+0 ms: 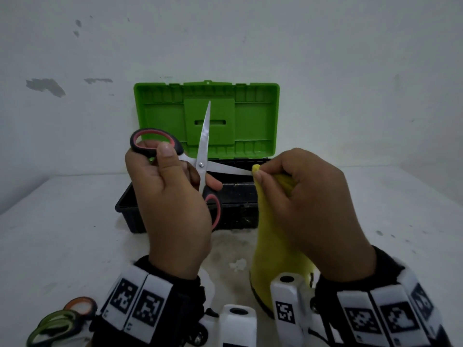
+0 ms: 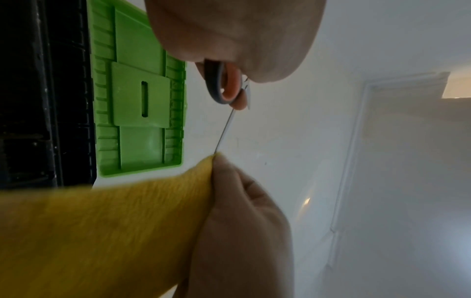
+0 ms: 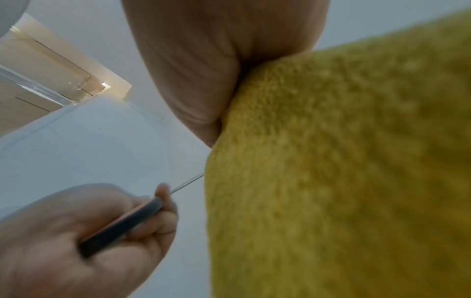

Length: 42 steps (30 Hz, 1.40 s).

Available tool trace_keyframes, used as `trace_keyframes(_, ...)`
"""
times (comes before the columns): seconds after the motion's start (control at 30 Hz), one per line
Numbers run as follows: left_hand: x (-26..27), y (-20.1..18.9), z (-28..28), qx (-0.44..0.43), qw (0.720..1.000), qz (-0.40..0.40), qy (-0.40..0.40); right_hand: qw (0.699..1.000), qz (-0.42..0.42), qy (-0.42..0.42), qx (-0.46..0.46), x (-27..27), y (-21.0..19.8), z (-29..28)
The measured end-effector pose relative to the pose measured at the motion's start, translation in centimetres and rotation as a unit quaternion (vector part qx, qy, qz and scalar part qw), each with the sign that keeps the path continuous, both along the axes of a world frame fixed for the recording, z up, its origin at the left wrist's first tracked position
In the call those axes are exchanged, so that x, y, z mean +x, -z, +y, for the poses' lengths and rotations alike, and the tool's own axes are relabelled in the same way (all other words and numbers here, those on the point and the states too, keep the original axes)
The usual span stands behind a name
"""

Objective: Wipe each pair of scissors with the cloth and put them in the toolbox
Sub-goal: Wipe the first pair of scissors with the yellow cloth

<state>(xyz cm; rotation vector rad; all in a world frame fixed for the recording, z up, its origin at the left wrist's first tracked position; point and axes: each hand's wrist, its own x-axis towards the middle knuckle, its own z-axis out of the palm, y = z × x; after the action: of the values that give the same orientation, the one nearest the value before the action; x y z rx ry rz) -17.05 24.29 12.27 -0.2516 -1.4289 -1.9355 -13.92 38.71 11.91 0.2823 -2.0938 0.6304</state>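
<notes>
My left hand (image 1: 172,196) grips the black-and-pink handles of a pair of scissors (image 1: 203,151), held spread wide above the toolbox (image 1: 240,204). One blade points up in front of the green lid (image 1: 160,116); the other points right. My right hand (image 1: 300,196) pinches a yellow cloth (image 1: 273,241) around the tip of that right-pointing blade. In the left wrist view the thin blade (image 2: 225,131) runs from the handle (image 2: 221,84) into the cloth (image 2: 114,231). The right wrist view shows the cloth (image 3: 331,171) filling the right side and the left hand (image 3: 76,231) on the handle.
The black toolbox base stands open on a white table (image 1: 62,234) against a white wall, lid upright behind it. More scissors with orange (image 1: 80,305) and green handles (image 1: 53,326) lie at the table's near left corner.
</notes>
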Motion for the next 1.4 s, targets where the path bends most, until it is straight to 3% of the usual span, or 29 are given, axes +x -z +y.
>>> trace_keyframes(0.3, 1.9, -0.8, -0.1, 0.014, 1.000, -0.019, 0.009, 1.000, 0.012, -0.017, 0.014, 2.2, -1.0, -1.9)
trace_keyframes(0.53, 2.3, -1.1, -0.6, 0.017, 0.999, -0.030, 0.011, 1.000, -0.020, 0.023, -0.007, 2.6, -1.1, 0.6)
trace_keyframes(0.63, 2.7, -1.2, -0.6, 0.004, 0.999, -0.029, 0.015, 0.999, -0.021, -0.008, -0.030, 3.4, -2.0, 0.1)
trace_keyframes(0.87, 3.0, -0.3, -0.3, -0.070, 0.997, -0.006, -0.011, 0.995, 0.005, -0.093, 0.029, 2.3, -2.2, -3.0)
trace_keyframes(1.1, 2.8, 0.7, -0.5, -0.077, 0.996, -0.037, 0.020, 0.989, -0.027, -0.115, 0.088, 1.8, -1.2, -2.3)
trace_keyframes(1.4, 2.7, 0.5, -0.1, -0.073, 0.996, -0.045, 0.037, 0.994, -0.021, -0.089, 0.064, 2.0, -0.1, -2.1)
